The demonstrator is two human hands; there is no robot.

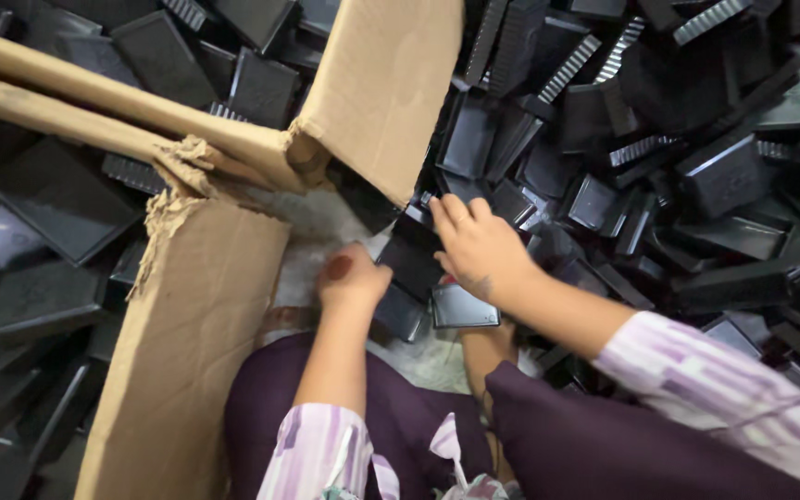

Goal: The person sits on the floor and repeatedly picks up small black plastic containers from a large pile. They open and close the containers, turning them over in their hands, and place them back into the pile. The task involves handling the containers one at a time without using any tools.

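Two hands work at the edge of a heap of black plastic parts [659, 176], too many to count. The left hand [352, 278] has its grip closed on one flat black piece [411, 255], low beside the torn cardboard box [196, 306]. The right hand [476, 245] lies on top of the same piece, fingers spread; whether it clasps it cannot be told. One glossy black tray [465, 307] lies just below the right hand, on the floor.

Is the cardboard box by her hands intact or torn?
Torn. The cardboard box has a ragged, frayed edge at its corner, just left of the left hand, and its flap stands bent upward.
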